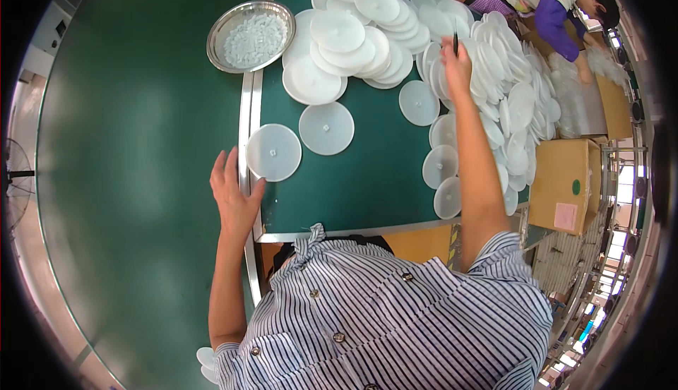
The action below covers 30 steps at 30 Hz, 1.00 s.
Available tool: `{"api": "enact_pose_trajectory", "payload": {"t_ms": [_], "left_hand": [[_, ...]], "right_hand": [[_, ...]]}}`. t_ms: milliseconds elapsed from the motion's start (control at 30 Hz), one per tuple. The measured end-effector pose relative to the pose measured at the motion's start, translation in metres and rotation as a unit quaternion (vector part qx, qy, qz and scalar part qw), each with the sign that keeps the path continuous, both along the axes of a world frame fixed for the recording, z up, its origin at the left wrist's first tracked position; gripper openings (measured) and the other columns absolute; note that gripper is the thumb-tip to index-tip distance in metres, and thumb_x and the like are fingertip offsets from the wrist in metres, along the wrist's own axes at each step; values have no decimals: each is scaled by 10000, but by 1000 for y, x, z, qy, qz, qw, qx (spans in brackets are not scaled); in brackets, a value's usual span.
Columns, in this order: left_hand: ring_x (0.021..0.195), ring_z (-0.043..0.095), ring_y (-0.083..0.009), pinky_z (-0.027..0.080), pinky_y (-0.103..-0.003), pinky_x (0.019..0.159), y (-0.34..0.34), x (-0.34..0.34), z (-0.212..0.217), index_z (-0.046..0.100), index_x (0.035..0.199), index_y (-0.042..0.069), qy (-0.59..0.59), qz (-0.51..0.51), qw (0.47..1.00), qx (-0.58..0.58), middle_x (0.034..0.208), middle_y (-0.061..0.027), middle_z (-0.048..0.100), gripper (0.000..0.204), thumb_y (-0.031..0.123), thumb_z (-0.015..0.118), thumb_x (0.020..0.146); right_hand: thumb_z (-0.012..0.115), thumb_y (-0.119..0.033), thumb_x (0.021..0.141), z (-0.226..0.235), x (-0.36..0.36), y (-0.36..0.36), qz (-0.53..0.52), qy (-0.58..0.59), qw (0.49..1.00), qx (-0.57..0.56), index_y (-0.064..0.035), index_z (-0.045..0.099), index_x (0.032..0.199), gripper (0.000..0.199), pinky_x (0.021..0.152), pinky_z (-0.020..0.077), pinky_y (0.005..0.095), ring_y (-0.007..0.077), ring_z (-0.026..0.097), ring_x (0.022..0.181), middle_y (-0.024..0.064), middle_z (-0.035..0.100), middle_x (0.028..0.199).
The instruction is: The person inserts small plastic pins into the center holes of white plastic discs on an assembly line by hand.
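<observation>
My left hand (239,196) is open, fingers apart, by the metal strip at the table's left edge. Its thumb reaches the near rim of a translucent white plastic disc (274,152) with a small raised piece at its centre. Another such disc (326,128) lies just beyond it to the right. My right hand (458,69) stretches far forward over the right-hand heap of discs (521,104), closed round a thin dark pointed tool (455,43) whose kind I cannot make out. Its fingertips are close to the discs; whether they touch one is unclear.
A steel bowl (213,45) full of small white plastic pieces (256,40) straddles the metal strip (248,108). Beyond the two discs rises a stacked pile (339,31). Cardboard boxes (558,185) stand on the right, where another person (558,23) works with clear plastic bags.
</observation>
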State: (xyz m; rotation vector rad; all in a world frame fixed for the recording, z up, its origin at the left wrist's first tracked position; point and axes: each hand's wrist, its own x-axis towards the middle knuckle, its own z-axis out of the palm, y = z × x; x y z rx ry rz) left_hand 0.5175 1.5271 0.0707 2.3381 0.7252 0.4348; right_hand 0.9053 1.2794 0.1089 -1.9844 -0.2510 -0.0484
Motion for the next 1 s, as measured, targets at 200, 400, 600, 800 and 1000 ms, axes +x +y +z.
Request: {"api": "enact_pose_trajectory", "payload": {"t_ms": [200, 400, 600, 800, 1000], "left_hand": [[1208, 314, -376, 316, -442, 958, 11, 78, 24, 354, 1303, 91, 3, -68, 997, -43, 1309, -244, 292, 703, 213, 679, 691], [1222, 292, -388, 326, -440, 961, 25, 162, 14, 383, 1297, 159, -42, -65, 990, -122, 1340, -243, 218, 678, 282, 688, 704], [1227, 289, -373, 344, -417, 967, 22, 176, -10, 547, 1117, 94, -48, -71, 995, -57, 1356, -211, 193, 514, 167, 730, 642], [1216, 339, -334, 399, -381, 928, 22, 147, -4, 548, 1093, 59, -19, -111, 994, -9, 1376, -160, 231, 493, 83, 690, 621], [1147, 438, -313, 420, -367, 909, 41, 106, -12, 553, 1054, 33, 0, -110, 991, -79, 1320, -142, 354, 474, 70, 705, 607]], "right_hand": [[452, -332, 842, -8, 94, 36, 118, 23, 964, -236, -207, 512, 1213, 396, 875, 379, 310, 229, 524, 1009, 113, 570, 1110], [437, -347, 835, -44, 75, 66, 111, -36, 891, -440, -402, 484, 1184, 357, 911, 368, 421, 350, 464, 1035, 91, 428, 1213], [490, -306, 820, -33, 12, 88, 114, -85, 874, -465, -360, 557, 1105, 298, 839, 410, 455, 372, 431, 988, 88, 436, 1109], [555, -208, 800, -21, -56, 91, 87, -53, 885, -454, -243, 624, 1034, 247, 771, 432, 475, 355, 428, 972, 87, 436, 1057], [545, -215, 805, -15, -122, 92, 139, -42, 885, -442, -210, 619, 1047, 253, 765, 431, 470, 365, 432, 954, 101, 433, 1069]]}}
